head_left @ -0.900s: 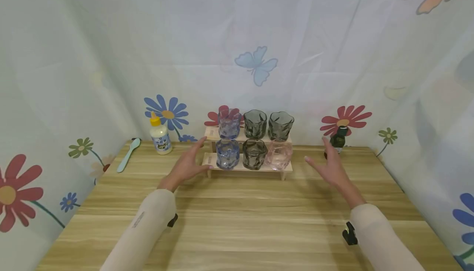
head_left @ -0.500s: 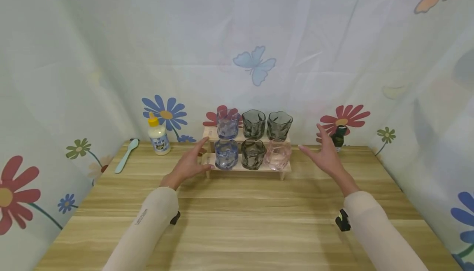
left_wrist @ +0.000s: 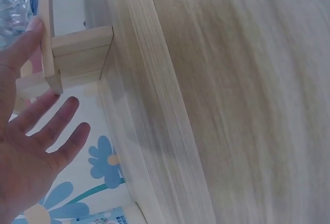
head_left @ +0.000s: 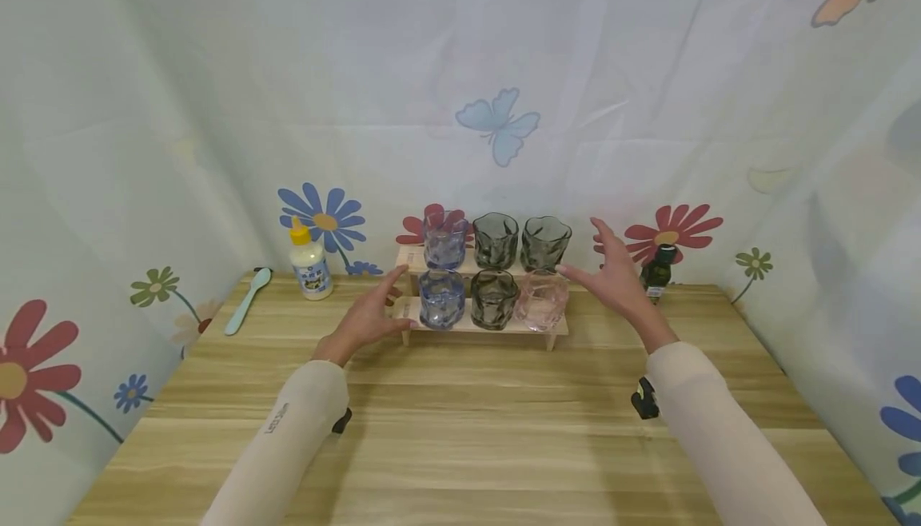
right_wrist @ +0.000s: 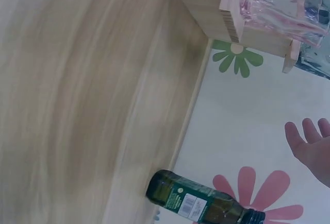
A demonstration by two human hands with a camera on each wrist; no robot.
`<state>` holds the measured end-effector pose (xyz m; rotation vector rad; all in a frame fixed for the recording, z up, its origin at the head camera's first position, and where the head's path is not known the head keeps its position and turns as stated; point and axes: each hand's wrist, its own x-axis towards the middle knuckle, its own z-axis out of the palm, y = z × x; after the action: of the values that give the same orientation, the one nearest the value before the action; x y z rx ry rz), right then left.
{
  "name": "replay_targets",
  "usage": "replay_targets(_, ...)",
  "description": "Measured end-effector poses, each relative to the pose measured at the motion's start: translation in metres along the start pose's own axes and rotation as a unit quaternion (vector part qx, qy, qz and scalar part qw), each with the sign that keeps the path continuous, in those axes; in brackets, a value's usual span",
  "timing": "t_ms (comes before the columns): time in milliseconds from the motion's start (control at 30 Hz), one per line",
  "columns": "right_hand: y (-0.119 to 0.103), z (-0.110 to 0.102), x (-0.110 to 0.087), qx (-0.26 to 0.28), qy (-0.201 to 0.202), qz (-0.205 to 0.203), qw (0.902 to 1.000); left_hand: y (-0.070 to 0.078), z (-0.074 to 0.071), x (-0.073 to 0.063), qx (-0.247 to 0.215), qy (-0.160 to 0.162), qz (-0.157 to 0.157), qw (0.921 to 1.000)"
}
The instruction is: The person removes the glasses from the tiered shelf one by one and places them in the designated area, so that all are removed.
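A two-tier wooden stand (head_left: 528, 329) holds several wavy glass cups. Blue cups (head_left: 442, 300) are at its left, grey cups (head_left: 493, 300) in the middle and upper right, and a pink cup (head_left: 543, 300) at lower right. My left hand (head_left: 362, 316) is at the stand's left end, fingers spread. In the left wrist view its thumb (left_wrist: 23, 49) lies against the lower board, beside a blue cup. My right hand (head_left: 615, 274) hovers at the right end with its fingers extended. Its thumb tip appears close to the cups; contact cannot be told.
A yellow-capped bottle (head_left: 311, 262) and a pale green spoon (head_left: 249, 300) lie to the left on the wooden table (head_left: 475, 430). A dark green bottle (head_left: 656, 270) stands behind my right hand. A flower-printed curtain (head_left: 345, 70) hangs behind.
My right hand has moved left, from beside the green bottle to the stand's right end. My left hand has barely shifted. The cups and stand stay put.
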<state>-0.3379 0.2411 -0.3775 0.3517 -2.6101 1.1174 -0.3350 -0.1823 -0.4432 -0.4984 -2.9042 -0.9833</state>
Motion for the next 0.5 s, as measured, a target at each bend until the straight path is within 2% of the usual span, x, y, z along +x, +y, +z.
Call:
replay_targets(333,-0.017,0.011,0.022,-0.020,-0.043,-0.016,0.9988,-0.001,0.000,0.000,-0.008,0.003,0.008,0.9999)
replay_targets(500,-0.023,0.018,0.029,-0.034,-0.060,-0.020,0.9974,0.000,-0.001,-0.001,-0.013,0.006,0.002,0.9999)
